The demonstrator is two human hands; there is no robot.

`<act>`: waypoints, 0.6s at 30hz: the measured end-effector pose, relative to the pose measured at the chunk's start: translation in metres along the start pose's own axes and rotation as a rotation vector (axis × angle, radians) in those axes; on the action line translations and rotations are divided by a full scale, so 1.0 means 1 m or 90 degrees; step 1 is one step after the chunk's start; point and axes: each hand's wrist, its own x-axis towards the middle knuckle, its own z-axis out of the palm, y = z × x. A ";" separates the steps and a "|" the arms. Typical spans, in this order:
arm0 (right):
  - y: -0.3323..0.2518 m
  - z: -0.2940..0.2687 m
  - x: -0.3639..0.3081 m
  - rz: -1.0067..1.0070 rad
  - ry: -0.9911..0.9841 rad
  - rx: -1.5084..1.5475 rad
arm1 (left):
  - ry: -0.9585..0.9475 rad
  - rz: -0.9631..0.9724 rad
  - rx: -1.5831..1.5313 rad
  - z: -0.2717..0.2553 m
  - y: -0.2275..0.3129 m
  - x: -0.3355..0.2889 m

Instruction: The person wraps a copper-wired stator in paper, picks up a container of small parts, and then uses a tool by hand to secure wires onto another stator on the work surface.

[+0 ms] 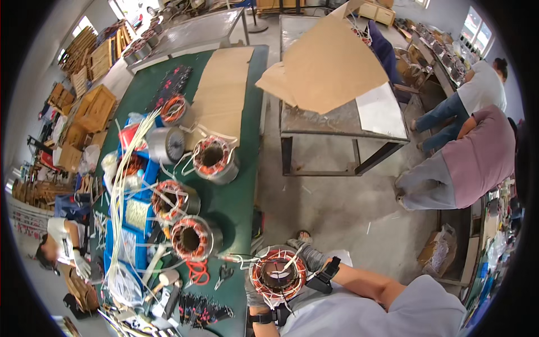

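Observation:
A motor stator with orange-red windings, white lacing and loose lead wires rests against my lap, its round bore facing up. My left hand, in a grey glove, is closed round its near left side; the fingers are partly hidden by the stator. On the far right side my right hand, also in a grey glove, holds against the stator's wall. Black straps circle both my wrists. Left of the stator, on the green bench, lie red-handled scissors and dark pliers.
The green bench carries several more stators, a wire spool, blue bins, white sleeving and a mallet. Cardboard covers a metal table ahead. One person works across the bench; two bend over at the right.

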 end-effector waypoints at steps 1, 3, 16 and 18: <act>0.003 -0.004 0.005 0.009 -0.047 0.065 | -0.007 -0.033 -0.021 0.003 0.006 -0.003; -0.053 0.011 0.019 0.018 -0.107 0.079 | -0.012 -0.002 -0.060 0.042 0.014 0.041; -0.137 0.066 0.034 -0.058 -0.056 -0.014 | -0.088 -0.039 -0.128 0.129 0.090 0.104; -0.156 0.060 0.029 -0.086 -0.108 0.023 | -0.099 -0.059 -0.137 0.151 0.096 0.109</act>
